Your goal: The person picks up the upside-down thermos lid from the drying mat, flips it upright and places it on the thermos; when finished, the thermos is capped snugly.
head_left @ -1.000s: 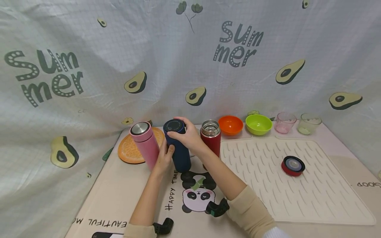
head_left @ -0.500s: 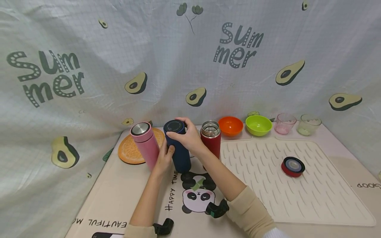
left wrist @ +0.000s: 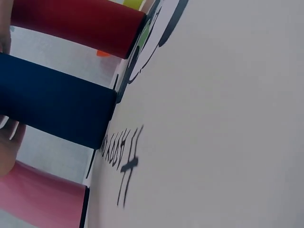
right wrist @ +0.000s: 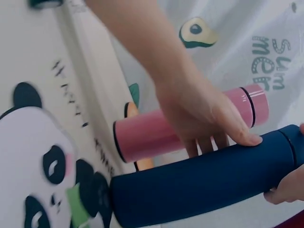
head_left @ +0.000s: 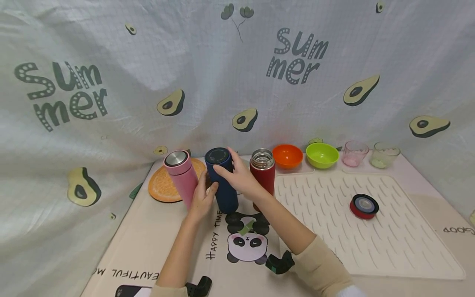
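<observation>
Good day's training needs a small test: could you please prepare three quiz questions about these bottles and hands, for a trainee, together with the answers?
1. True or false: the blue bottle stands between the pink bottle and the red bottle.
2. Where does the loose lid lie?
A) inside the green bowl
B) on the ribbed mat
C) on top of the pink bottle
3. Which hand is higher on the blue bottle, and where is the other?

Key:
1. True.
2. B.
3. The right hand is higher, gripping near the top; the left hand holds the body lower down.
</observation>
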`<move>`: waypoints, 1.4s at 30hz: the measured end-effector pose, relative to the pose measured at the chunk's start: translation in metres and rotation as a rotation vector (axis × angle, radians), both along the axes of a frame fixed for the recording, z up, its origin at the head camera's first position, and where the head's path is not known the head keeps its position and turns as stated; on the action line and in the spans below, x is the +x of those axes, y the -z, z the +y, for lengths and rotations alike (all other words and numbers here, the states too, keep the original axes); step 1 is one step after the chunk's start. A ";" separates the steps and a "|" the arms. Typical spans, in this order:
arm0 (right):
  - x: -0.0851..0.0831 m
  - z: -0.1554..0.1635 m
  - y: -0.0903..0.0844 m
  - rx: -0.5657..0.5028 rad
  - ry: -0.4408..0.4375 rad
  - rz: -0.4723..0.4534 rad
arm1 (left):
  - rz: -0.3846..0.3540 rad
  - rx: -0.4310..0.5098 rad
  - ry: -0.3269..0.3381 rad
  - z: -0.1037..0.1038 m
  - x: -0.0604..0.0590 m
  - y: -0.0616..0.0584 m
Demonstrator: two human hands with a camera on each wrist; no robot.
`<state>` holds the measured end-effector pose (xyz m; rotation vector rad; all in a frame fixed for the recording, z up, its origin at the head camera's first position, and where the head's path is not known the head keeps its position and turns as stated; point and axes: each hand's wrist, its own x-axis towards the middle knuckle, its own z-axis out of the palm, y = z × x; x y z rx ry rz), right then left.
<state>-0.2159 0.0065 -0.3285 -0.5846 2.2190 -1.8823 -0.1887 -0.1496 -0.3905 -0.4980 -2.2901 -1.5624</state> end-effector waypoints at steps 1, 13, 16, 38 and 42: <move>0.003 0.004 0.000 0.011 -0.019 0.001 | 0.007 -0.009 -0.017 0.000 0.000 0.003; 0.052 0.088 0.012 0.155 -0.253 -0.014 | -0.066 -0.102 -0.179 0.005 0.030 0.014; 0.059 0.110 0.022 0.203 -0.231 0.009 | -0.171 -0.128 -0.184 0.005 0.041 0.011; 0.038 0.286 0.065 0.678 0.369 0.226 | -0.317 -0.419 -0.007 0.017 0.077 0.000; 0.033 0.300 0.079 0.708 0.391 0.247 | -0.305 -0.440 0.027 0.021 0.076 0.000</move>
